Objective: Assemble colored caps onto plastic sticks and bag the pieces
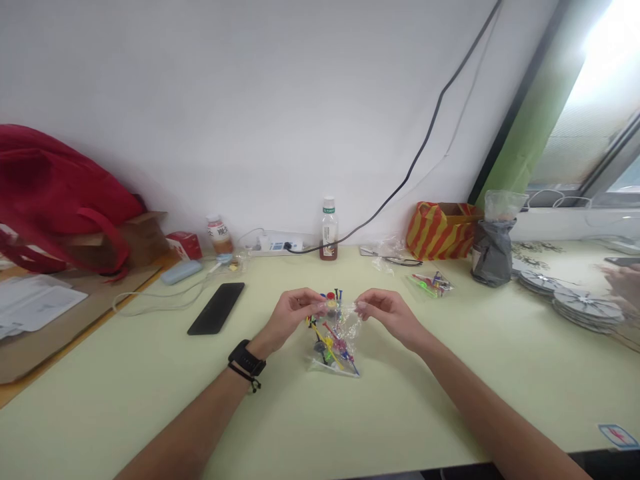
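My left hand (299, 311) and my right hand (384, 312) pinch the two upper corners of a clear plastic bag (345, 363). Inside it, or seen through it, lie small coloured plastic pieces in yellow, red, blue, green and black. The bag hangs low over the table, tilted towards me, with a white strip along its near edge. Just behind it, more loose coloured pieces (331, 297) show between my hands, partly hidden. A black watch (247, 357) and a dark cord bracelet are on my left wrist.
A black phone (217, 309) lies left of my hands. Another bag of coloured pieces (433, 284) lies at the right. Behind stand a bottle (329, 230), a power strip (275, 243) and a striped bag (440, 230). Stacked grey discs (587, 308) sit far right, near another person's hand (623, 283).
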The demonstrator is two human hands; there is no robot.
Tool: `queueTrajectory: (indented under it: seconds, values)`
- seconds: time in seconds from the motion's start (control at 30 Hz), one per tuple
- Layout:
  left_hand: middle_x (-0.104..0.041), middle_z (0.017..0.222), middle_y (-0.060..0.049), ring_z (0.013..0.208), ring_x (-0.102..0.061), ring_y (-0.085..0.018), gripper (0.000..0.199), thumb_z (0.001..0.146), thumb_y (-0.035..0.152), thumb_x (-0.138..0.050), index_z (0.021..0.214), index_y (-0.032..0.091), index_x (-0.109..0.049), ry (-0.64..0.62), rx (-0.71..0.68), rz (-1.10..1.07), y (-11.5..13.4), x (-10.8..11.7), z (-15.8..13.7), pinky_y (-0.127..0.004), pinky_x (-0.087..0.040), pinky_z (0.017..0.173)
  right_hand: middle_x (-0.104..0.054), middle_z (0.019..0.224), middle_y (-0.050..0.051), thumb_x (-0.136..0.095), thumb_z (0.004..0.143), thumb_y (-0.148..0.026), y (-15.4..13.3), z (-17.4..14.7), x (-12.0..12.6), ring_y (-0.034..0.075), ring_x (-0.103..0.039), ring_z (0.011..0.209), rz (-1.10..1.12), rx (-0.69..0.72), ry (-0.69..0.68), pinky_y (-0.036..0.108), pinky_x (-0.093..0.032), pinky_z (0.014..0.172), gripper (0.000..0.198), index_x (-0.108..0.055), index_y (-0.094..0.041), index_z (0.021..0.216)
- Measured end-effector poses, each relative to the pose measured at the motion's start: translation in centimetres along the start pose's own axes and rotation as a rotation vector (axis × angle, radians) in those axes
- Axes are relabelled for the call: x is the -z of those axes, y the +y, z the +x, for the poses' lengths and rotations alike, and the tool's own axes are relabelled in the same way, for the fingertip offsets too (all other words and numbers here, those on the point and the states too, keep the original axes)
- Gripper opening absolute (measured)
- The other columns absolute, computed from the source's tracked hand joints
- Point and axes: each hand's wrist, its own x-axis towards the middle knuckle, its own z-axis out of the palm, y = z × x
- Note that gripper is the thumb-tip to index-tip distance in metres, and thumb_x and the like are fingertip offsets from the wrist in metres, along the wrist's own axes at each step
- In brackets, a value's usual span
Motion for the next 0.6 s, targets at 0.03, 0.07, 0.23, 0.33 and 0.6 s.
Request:
queueTrajectory:
  seconds: [0.03,0.07,0.23,0.33,0.6]
  values:
    - [-0.077,0.087,-0.007,0.083,-0.071,-0.019,0.021,0.079,0.032,-0.085,0.089,0.015,-0.078,0.019,-0.006,0.012,0.0,0.0,0.1,-0.027,-0.055,0.079,-0.071,0.079,0.004,-0.077,0.083,-0.05,0.1,0.0,0.0,0.017,-0.062,0.071,0.009,0.009,0.01,0.033,-0.052,0.07,0.031,-0.075,-0.019,0.089]
    - [-0.077,0.089,-0.007,0.084,-0.071,-0.018,0.021,0.078,0.031,-0.086,0.089,0.015,-0.079,0.035,-0.007,0.017,-0.1,0.1,0.1,-0.026,-0.055,0.078,-0.071,0.078,0.004,-0.078,0.083,-0.048,0.2,0.0,0.0,0.017,-0.062,0.071,0.017,0.017,0.021,0.033,-0.052,0.07,0.03,-0.075,-0.02,0.092]
    - [-0.079,0.089,-0.008,0.086,-0.073,-0.021,0.022,0.078,0.03,-0.085,0.095,0.017,-0.082,0.05,0.006,-0.028,-0.1,0.2,0.1,-0.029,-0.056,0.081,-0.069,0.074,0.003,-0.079,0.082,-0.043,0.4,0.1,0.2,0.017,-0.061,0.069,0.012,0.029,0.093,0.032,-0.052,0.069,0.025,-0.078,-0.02,0.092]
    - [-0.08,0.091,-0.011,0.088,-0.074,-0.023,0.023,0.083,0.034,-0.079,0.094,0.014,-0.083,0.024,0.008,-0.107,0.0,0.1,0.0,-0.032,-0.057,0.086,-0.069,0.074,0.003,-0.075,0.084,-0.044,0.4,0.1,0.3,0.017,-0.061,0.07,0.032,0.03,0.133,0.033,-0.052,0.071,0.024,-0.078,-0.02,0.09]
    - [-0.08,0.089,-0.009,0.081,-0.072,-0.019,0.025,0.075,0.033,-0.089,0.088,0.014,-0.08,0.097,-0.067,-0.013,0.1,-1.0,-0.2,-0.028,-0.058,0.078,-0.067,0.08,0.002,-0.073,0.087,-0.05,0.5,-0.1,-1.0,0.016,-0.06,0.072,0.023,0.051,0.121,0.031,-0.052,0.069,0.036,-0.073,-0.022,0.11]
